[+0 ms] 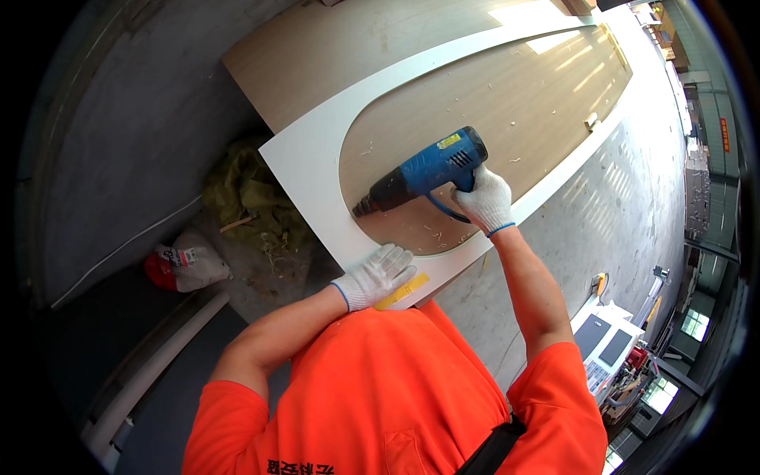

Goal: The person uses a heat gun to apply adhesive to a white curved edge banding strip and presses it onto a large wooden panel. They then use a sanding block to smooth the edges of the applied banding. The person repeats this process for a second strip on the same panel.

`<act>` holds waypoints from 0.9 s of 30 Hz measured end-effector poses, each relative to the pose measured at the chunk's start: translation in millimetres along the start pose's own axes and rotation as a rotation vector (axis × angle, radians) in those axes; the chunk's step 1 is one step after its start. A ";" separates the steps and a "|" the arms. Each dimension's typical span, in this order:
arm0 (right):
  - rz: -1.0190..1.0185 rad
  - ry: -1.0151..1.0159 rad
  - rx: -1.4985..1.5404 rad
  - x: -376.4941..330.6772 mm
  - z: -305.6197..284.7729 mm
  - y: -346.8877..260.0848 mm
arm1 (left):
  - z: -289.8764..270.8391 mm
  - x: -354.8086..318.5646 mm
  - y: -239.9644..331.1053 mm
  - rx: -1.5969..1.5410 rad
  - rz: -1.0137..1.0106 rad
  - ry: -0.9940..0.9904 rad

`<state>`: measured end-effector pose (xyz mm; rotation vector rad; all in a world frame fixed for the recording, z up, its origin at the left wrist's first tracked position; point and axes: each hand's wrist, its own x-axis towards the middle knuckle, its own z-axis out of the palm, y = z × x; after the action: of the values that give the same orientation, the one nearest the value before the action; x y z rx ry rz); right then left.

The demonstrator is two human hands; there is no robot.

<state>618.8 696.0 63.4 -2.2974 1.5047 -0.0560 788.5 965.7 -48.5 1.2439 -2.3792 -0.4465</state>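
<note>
Workshop: concrete floor all round, long wooden panel on the bench
Frame: white arched frame lying on that panel
Right hand: clamped round the blue heat gun, nozzle at the frame's inner curve
Left hand: flat on the frame's near edge, gripping nothing, beside a yellow scraper
Tip: best keep the nozzle travelling along the curve, never parked

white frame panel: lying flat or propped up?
Lying flat. The white frame panel rests on the wooden board, the left hand pressing its lower edge; the right hand holds the heat gun.
</note>
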 end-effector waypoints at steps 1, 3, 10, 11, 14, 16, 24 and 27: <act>0.009 0.011 0.010 -0.4 0.8 -1.9 | 0.4 -0.3 0.3 0.003 -0.002 -0.006; -0.004 0.012 0.004 0.0 0.4 -0.9 | 1.6 -0.2 0.7 0.007 -0.003 -0.015; -0.039 0.054 0.020 -0.9 3.9 0.1 | 3.5 -0.9 1.2 0.020 -0.008 -0.042; -0.045 0.056 0.016 -0.4 2.4 -0.8 | 2.9 -0.5 1.2 0.022 -0.008 -0.044; -0.060 0.025 -0.001 0.7 -1.9 -0.2 | 2.0 -1.2 0.4 0.029 -0.006 -0.045; -0.034 0.061 0.030 -0.6 2.3 -3.2 | 2.4 -1.8 1.0 0.037 -0.004 -0.042; -0.027 0.043 0.028 -1.4 -0.1 -4.9 | 2.0 -1.5 1.2 0.041 -0.007 -0.072; -0.046 0.042 0.030 -0.6 -1.7 -2.7 | 2.1 -0.2 1.6 0.040 -0.004 -0.072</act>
<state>620.5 696.9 66.0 -2.3206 1.4614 -0.1400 786.5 966.9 -49.6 1.2708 -2.4569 -0.4543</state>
